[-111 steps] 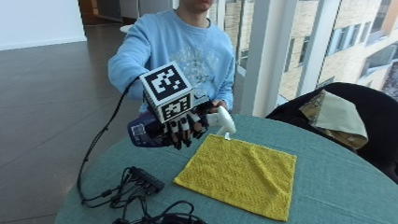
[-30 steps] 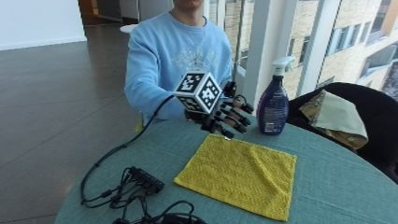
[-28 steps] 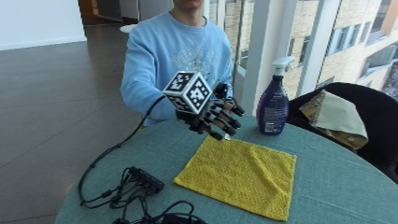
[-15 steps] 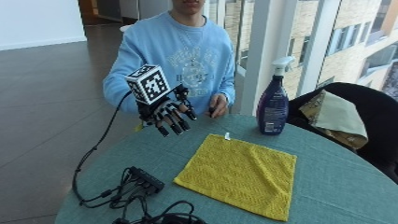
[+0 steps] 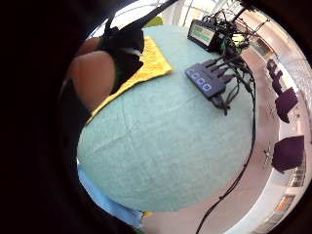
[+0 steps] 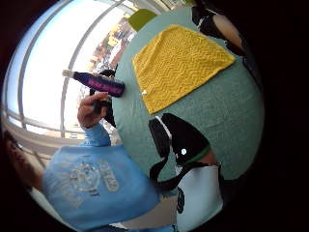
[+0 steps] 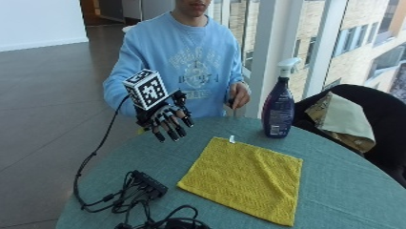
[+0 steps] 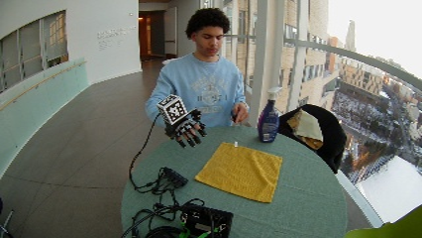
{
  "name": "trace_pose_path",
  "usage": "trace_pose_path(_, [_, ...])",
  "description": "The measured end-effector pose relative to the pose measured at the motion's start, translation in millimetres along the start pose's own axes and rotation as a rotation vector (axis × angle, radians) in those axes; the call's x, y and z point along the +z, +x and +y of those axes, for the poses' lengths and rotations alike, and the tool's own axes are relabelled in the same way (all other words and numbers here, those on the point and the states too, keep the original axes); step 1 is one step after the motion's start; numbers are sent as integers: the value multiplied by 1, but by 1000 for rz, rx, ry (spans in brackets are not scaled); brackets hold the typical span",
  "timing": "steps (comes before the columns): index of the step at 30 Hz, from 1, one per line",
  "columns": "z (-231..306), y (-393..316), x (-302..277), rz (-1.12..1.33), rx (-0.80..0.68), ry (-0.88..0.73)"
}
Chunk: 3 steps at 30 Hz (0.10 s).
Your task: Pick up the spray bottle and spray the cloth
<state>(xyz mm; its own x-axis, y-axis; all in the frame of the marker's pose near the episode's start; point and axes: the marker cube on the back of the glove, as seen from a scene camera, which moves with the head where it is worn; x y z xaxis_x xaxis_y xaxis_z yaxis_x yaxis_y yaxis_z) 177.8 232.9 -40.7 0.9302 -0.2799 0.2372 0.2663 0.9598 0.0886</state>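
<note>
Pulled back from the spray bottle (image 7: 279, 102), the gloved right hand (image 7: 166, 120) hovers empty, fingers (image 7: 172, 131) spread, cloth (image 7: 244, 177) beyond the fingertips; whether spraying is done is unclear

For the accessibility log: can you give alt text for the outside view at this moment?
A seated person's gloved right hand hovers open above the round table, holding nothing. The spray bottle stands upright beyond a flat yellow cloth; the bare left hand is beside the bottle.
</note>
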Motion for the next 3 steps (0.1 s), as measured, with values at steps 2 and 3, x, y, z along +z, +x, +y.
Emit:
trace_pose_path(2, [0,0,0,4,-1,-3])
trace_pose_path(3, [0,0,0,4,-1,-4])
